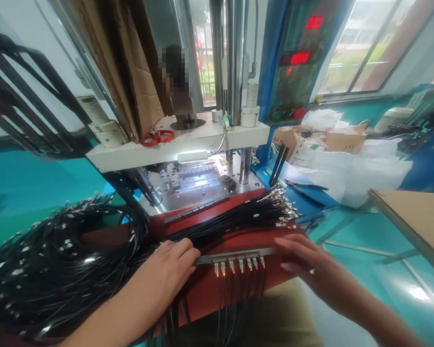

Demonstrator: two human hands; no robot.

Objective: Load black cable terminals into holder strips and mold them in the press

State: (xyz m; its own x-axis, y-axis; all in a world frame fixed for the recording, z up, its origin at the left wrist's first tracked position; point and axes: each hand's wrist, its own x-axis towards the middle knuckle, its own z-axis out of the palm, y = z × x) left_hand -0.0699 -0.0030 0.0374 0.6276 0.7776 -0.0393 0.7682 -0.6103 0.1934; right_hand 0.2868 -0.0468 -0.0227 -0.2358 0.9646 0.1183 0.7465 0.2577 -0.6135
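A narrow metal bar [235, 255] lies across the front of the red-brown work surface [198, 308]. Several small metal cable connectors [241, 265] sit in a row along it, and thin black cables [227, 299] hang down from them over the front edge. My left hand [177, 262] is closed at the bar's left end, its fingertips curled down. At the other end, my right hand [298, 253] pinches the bar between thumb and fingers. Behind the bar stretches a bundle of black cables [220, 219] with metal ends at the right.
A large coil of black cables [65, 260] lies at left. Behind stands a press [202, 180] with a lit bed and red-handled scissors [157, 138] on its plate. At right are pliers [307, 190], white bags [325, 166] and a tan table [415, 212].
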